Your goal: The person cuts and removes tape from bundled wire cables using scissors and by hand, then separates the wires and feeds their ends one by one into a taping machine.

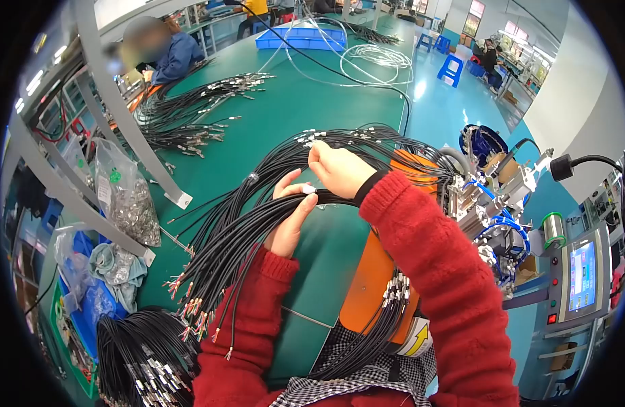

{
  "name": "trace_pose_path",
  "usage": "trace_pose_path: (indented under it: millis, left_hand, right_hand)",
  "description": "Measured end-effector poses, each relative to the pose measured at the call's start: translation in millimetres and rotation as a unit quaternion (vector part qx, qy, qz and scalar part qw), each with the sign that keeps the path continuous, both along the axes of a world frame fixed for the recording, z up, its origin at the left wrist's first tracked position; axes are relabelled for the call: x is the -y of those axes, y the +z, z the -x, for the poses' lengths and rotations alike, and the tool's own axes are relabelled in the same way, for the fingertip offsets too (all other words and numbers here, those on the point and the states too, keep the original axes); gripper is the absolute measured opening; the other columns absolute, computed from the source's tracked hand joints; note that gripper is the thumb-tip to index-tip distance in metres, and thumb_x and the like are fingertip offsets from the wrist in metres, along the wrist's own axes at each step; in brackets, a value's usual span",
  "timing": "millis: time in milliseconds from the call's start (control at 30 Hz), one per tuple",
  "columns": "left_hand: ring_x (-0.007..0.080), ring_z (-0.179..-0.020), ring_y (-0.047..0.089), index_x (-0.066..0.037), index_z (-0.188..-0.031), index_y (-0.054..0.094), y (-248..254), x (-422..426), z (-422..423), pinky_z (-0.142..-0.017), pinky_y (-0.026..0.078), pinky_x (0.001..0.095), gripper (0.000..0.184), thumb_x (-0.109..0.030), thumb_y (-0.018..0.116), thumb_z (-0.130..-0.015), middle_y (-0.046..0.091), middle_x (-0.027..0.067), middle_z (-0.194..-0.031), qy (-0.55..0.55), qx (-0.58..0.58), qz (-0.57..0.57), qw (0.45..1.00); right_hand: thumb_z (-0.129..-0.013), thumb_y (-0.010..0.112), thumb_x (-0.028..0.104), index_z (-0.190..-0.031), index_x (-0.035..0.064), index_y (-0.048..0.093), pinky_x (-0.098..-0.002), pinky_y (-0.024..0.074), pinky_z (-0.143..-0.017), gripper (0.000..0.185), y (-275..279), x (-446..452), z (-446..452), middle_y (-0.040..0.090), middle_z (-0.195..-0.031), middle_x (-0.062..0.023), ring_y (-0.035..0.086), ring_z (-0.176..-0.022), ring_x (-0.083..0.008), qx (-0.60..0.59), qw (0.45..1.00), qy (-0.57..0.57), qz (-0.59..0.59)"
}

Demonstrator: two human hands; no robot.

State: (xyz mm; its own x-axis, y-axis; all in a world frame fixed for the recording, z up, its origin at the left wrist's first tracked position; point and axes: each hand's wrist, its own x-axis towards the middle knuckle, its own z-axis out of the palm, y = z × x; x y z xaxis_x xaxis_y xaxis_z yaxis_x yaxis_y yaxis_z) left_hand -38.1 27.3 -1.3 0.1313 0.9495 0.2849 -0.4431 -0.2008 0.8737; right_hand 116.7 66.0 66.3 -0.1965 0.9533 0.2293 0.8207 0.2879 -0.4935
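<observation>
My left hand (286, 227) is closed around a bundle of black cables (258, 227), below the middle of the view. The cables' near ends fan out with stripped, coloured wires. A small white piece (308, 188) sits at my left fingertips. Just above it, my right hand (343, 171) is closed in a pinch; what its fingers hold is too small to make out. Behind both hands a larger bundle of black cables (272, 163) with silvery connectors arches across the green table.
An orange machine (367, 278) with a control screen (581, 275) stands at right. More cables (394, 305) hang near my lap, others (143, 353) lie lower left. A metal post (139, 136) and bag of connectors (133, 203) stand left. A blue tray (300, 39) and a co-worker (173, 57) are farther back.
</observation>
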Motion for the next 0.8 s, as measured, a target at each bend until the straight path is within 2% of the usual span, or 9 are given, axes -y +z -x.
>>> trace_pose_path:
  millis: [133,300,367,400,467,567,633,700,800]
  left_hand:
    - [0.0192,-0.104,0.058,-0.006,-0.111,0.057,-10,-3,7,-0.094,0.046,0.0309,0.020,-0.009,0.064,-0.092,0.063,0.0107,-0.114,-0.058,-0.026,-0.002,0.998]
    - [0.0198,-0.101,0.060,-0.007,-0.107,0.058,-24,-11,6,-0.091,0.048,0.0310,0.017,-0.011,0.064,-0.092,0.064,0.0121,-0.113,-0.073,0.052,0.077,0.993]
    - [0.0201,-0.100,0.060,-0.007,-0.106,0.058,-23,-11,5,-0.091,0.048,0.0312,0.016,-0.011,0.064,-0.092,0.064,0.0123,-0.112,-0.073,0.062,0.086,0.992]
    - [0.0204,-0.099,0.061,-0.007,-0.105,0.058,-22,-11,5,-0.090,0.049,0.0315,0.015,-0.011,0.064,-0.092,0.064,0.0126,-0.112,-0.073,0.073,0.092,0.990]
    - [0.0209,-0.098,0.062,-0.008,-0.103,0.058,-19,-9,4,-0.090,0.049,0.0319,0.013,-0.012,0.064,-0.092,0.065,0.0132,-0.111,-0.073,0.093,0.105,0.987]
    - [0.0192,-0.095,0.062,-0.007,-0.101,0.058,-13,-5,4,-0.088,0.049,0.0302,0.013,-0.012,0.065,-0.092,0.066,0.0118,-0.107,-0.077,0.080,0.131,0.985]
    - [0.0175,-0.093,0.063,-0.007,-0.099,0.059,-6,-2,4,-0.086,0.049,0.0285,0.013,-0.013,0.066,-0.091,0.068,0.0104,-0.102,-0.082,0.069,0.152,0.983]
    - [0.0176,-0.093,0.063,-0.007,-0.099,0.058,-1,1,3,-0.086,0.050,0.0287,0.013,-0.013,0.066,-0.091,0.068,0.0105,-0.102,-0.085,0.049,0.139,0.985]
    - [0.0182,-0.094,0.063,-0.008,-0.100,0.058,4,6,2,-0.086,0.050,0.0294,0.012,-0.013,0.066,-0.092,0.068,0.0109,-0.103,-0.078,0.008,0.097,0.992]
  right_hand:
    - [-0.089,0.051,0.016,-0.091,0.0022,0.050,-0.0420,0.0493,-0.062,0.014,-7,4,5,0.065,-0.075,-0.0133,0.062,-0.064,-0.0338,-0.016,1.000,0.023,0.006]
    - [-0.088,0.052,0.014,-0.091,0.0004,0.052,-0.0420,0.0498,-0.062,0.014,-1,30,10,0.066,-0.074,-0.0158,0.061,-0.063,-0.0365,-0.009,0.999,-0.039,0.019]
    - [-0.088,0.053,0.012,-0.087,-0.0002,0.055,-0.0415,0.0500,-0.061,0.013,8,61,16,0.066,-0.074,-0.0175,0.061,-0.065,-0.0389,0.075,0.992,-0.101,0.014]
    - [-0.088,0.053,0.012,-0.087,-0.0002,0.055,-0.0415,0.0500,-0.061,0.013,4,74,18,0.066,-0.074,-0.0175,0.061,-0.065,-0.0389,0.074,0.992,-0.102,0.017]
    - [-0.087,0.054,0.011,-0.083,0.0009,0.059,-0.0418,0.0500,-0.061,0.012,-8,98,22,0.066,-0.073,-0.0173,0.061,-0.065,-0.0401,-0.031,0.998,-0.044,0.015]
    - [-0.089,0.055,0.012,-0.084,0.0014,0.062,-0.0396,0.0501,-0.062,0.014,-54,110,43,0.067,-0.074,-0.0140,0.061,-0.063,-0.0340,-0.119,0.991,-0.068,0.013]
    - [-0.092,0.053,0.014,-0.092,0.0010,0.065,-0.0344,0.0495,-0.063,0.017,-74,108,49,0.067,-0.074,-0.0097,0.061,-0.064,-0.0246,-0.337,0.906,-0.121,0.228]
    - [-0.093,0.052,0.017,-0.091,0.0035,0.065,-0.0368,0.0503,-0.072,0.018,-128,90,49,0.068,-0.078,-0.0078,0.063,-0.073,-0.0269,-0.387,0.909,-0.129,0.077]
    - [-0.093,0.050,0.016,-0.094,0.0035,0.066,-0.0370,0.0512,-0.075,0.020,-138,56,43,0.069,-0.084,-0.0106,0.064,-0.076,-0.0271,-0.375,0.906,-0.194,-0.009]
